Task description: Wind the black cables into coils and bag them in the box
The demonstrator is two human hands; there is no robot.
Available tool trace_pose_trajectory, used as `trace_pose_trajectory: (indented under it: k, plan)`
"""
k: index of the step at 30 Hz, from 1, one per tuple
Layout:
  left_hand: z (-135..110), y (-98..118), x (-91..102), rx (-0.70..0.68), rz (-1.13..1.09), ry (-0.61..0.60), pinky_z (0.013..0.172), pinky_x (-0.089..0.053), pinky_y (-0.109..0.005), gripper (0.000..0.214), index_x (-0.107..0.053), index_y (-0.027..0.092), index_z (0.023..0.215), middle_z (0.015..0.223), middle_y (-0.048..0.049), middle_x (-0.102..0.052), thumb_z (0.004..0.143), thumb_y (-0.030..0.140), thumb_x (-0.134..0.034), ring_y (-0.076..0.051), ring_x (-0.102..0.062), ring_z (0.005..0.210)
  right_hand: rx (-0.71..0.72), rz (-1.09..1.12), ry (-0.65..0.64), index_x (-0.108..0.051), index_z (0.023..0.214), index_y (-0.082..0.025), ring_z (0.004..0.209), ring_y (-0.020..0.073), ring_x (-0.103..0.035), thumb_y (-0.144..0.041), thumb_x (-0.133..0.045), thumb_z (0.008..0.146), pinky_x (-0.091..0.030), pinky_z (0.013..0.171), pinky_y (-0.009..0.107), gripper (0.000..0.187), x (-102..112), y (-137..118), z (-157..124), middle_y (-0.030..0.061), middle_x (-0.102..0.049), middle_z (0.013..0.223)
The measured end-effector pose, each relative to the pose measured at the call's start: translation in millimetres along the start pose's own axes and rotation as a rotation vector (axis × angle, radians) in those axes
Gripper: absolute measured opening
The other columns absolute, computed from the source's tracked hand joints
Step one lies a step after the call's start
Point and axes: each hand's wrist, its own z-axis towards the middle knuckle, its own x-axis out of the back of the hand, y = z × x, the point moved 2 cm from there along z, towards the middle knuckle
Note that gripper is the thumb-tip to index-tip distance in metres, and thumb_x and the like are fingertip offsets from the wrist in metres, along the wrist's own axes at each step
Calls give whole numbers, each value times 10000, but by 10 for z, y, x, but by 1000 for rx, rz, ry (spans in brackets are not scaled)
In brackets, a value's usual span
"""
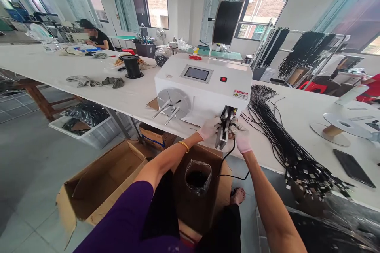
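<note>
Black cable [233, 148] is grasped by the right grip [241, 135] at the winding machine [204, 97]; the left grip's [209, 128] state cannot be told.

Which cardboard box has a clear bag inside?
The cardboard box below the left hand: a clear plastic bag shows in it. The open box to its left and the blue-marked box under the table show none.

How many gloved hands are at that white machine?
2: the left hand is left of the metal mechanism, and the right hand is right of it, above a hanging black cable. Some fingertips are hidden, but both hands show.
</note>
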Motion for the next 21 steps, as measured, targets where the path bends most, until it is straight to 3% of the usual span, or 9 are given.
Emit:
trace_pose_trajectory:
  k: [4, 8, 12, 15, 19, 21]
  plan:
    - [-52, 229, 148, 99, -161, 48, 790, -431, -267, 91, -597, 145, 766, 817, -27, -598, 750, 85, -531, -139, -532, 817, -112, 84, -22, -652, 871, -165, 439, 100, -518, -458, -764, 601, -446, 426, 236, 414, -30, -229, -94, -25, -606, 576]
    - [-337, 467, 399, 207, -368, -4, 784, -441, -278, 134, -632, 137, 817, 858, -35, -630, 697, 174, -677, -140, -560, 810, -74, 204, 37, -659, 785, -170, 460, 88, -516, -336, -789, 554, -449, 445, 234, 313, -81, -434, -400, -15, -636, 641]
    - [-884, 596, 573, 427, -987, -176, 816, -463, -308, 396, -639, 122, 983, 932, -76, -666, 701, 380, -743, -164, -619, 863, -59, 116, -80, -687, 852, -181, 578, 114, -584, -294, -730, 641, -482, 530, 245, 243, -161, -495, -1002, 6, -682, 764]
    - [-1442, 605, 402, 721, -1315, -307, 795, -479, -317, 498, -636, 111, 996, 878, -101, -682, 737, 533, -680, -168, -641, 809, -68, -111, -227, -700, 917, -187, 723, 153, -631, -284, -676, 702, -516, 644, 276, 237, -265, -412, -1520, 29, -709, 880]
    - [-2386, 707, -81, 1025, -1530, -762, 715, -495, -356, 580, -614, 104, 917, 771, -109, -668, 770, 662, -551, -198, -634, 732, -123, -364, -437, -713, 951, -214, 899, 185, -643, -260, -581, 764, -507, 818, 310, 234, -379, -95, -2132, 30, -715, 966]
    - [-2836, 800, -251, 1133, -1638, -838, 685, -500, -386, 575, -592, 119, 938, 768, -91, -654, 740, 659, -589, -217, -633, 719, -217, -374, -467, -707, 967, -210, 931, 197, -642, -266, -565, 763, -500, 847, 318, 254, -374, 157, -2403, 32, -716, 975]
